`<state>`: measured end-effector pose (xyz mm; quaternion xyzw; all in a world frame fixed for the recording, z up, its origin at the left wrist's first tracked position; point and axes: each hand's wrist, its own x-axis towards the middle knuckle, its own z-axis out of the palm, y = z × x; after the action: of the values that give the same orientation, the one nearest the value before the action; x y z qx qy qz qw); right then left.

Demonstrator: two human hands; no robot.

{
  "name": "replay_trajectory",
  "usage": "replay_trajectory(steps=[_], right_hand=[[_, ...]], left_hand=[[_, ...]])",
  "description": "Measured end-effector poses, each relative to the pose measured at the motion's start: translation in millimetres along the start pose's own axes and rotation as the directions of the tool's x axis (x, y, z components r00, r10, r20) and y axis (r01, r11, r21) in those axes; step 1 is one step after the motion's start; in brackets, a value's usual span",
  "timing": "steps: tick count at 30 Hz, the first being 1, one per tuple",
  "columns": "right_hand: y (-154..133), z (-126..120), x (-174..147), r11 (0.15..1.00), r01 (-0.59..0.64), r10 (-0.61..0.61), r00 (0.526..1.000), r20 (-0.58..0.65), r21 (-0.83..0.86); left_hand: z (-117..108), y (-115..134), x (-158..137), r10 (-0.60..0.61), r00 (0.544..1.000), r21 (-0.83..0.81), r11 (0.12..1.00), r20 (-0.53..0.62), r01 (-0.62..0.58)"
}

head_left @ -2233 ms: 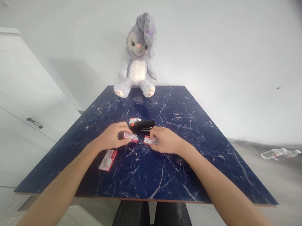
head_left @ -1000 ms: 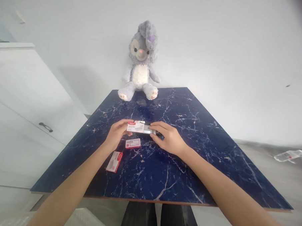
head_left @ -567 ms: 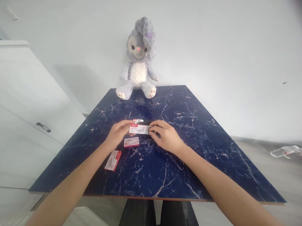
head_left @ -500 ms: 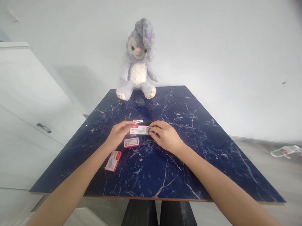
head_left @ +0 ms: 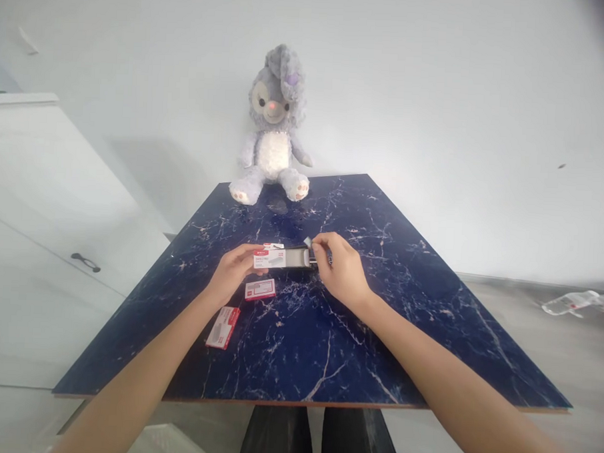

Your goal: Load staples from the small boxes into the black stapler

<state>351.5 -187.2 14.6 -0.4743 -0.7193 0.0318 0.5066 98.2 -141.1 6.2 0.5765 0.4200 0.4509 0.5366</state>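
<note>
My left hand (head_left: 234, 267) grips a small white-and-red cardboard box (head_left: 269, 258) by its left end, fingers closed round it. A pale grey tray-like part (head_left: 296, 258) shows at the box's right side. My right hand (head_left: 339, 265) is closed in a pinch on a small grey piece (head_left: 308, 241), just right of the box. A dark, long object with a metal part lies behind and under them, mostly hidden, so its kind is unclear. Nearer me lie two more red-and-white boxes, one flat (head_left: 260, 289) and one slanted (head_left: 223, 327).
A grey plush rabbit (head_left: 275, 132) sits at the far edge of the blue marbled table (head_left: 378, 323), against the wall. A white cabinet (head_left: 41, 242) stands at left. Clear plastic packaging (head_left: 576, 303) lies on the floor at right.
My right hand has moved right, off the box, and now pinches a small grey piece. More of the grey part beside the box shows. My left hand still holds the box.
</note>
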Motion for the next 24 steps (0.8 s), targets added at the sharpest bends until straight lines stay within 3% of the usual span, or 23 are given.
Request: replay_trajectory(steps=[4, 15, 24], right_hand=[[3.1, -3.9, 2.5, 0.998, -0.044, 0.046, 0.997, -0.059, 0.038], [1.3, 4.9, -1.4, 0.995, -0.022, 0.014, 0.997, 0.080, 0.094], [4.0, 5.7, -2.4, 0.996, 0.008, -0.016, 0.995, 0.097, 0.085]], left_hand=[[-0.8, -1.0, 1.0, -0.008, 1.000, -0.073, 0.997, -0.021, 0.007], [-1.0, 5.0, -2.3, -0.031, 0.998, -0.175, 0.984, 0.055, 0.040], [-2.0, 0.2, -6.6, -0.040, 0.967, -0.215, 0.972, 0.251, 0.096]])
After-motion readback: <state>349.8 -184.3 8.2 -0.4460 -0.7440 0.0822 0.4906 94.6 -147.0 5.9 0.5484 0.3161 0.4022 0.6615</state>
